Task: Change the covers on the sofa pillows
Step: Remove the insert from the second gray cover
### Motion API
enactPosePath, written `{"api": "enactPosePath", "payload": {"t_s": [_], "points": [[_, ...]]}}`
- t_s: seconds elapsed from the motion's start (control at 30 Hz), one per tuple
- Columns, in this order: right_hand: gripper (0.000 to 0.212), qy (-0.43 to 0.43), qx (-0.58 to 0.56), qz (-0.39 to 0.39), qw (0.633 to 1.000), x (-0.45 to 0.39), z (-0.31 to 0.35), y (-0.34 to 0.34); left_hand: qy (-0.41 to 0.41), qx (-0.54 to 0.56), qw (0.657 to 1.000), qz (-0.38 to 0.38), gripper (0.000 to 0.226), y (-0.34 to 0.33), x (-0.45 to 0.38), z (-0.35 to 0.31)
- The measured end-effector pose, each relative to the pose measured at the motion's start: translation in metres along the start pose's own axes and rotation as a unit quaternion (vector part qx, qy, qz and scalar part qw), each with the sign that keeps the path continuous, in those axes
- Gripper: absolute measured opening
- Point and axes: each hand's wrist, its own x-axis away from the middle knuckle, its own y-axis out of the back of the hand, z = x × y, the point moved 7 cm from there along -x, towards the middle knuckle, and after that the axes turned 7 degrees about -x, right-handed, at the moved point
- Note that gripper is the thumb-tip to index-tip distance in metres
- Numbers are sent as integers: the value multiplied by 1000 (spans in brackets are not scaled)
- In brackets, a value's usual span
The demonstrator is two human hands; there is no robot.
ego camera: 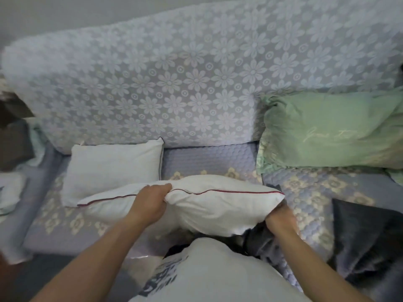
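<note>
left hand [152, 203] curled tight on the top seam of the bare white pillow [209, 205], held over the front of the sofa seat [207, 158]. right hand [281, 216] under its right corner, gripping dark grey cloth [259, 238]; cannot tell if also touching the pillow. second white pillow [111, 166] just behind on the left, against the backrest. green pillow [327, 131] on the right.
</note>
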Motion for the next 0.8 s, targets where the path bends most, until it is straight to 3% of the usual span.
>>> {"api": "enactPosePath", "payload": {"t_s": [0.17,0.27,0.4,0.47,0.53,0.6,0.7,0.8], "points": [[46,49,15,-12,999,17,45,-20,42,-14,997,68,21,49,0,85],[44,137,22,9,990,43,106,-62,71,-11,995,64,23,84,2,163],[42,179,39,19,983,58,167,-118,62,-12,995,72,21,132,-36,263],[44,179,53,13,982,62,189,-144,131,-136,981,48,31,154,-73,326],[31,173,55,4,983,78,213,-163,263,-215,940,26,55,163,-99,376],[18,162,42,-9,986,89,228,-173,309,-138,938,73,63,130,-113,379],[11,137,21,-19,990,103,238,-187,190,-14,963,190,62,40,-110,320],[14,124,-22,-32,991,125,235,-190,68,114,953,272,60,-22,-69,245]]}}
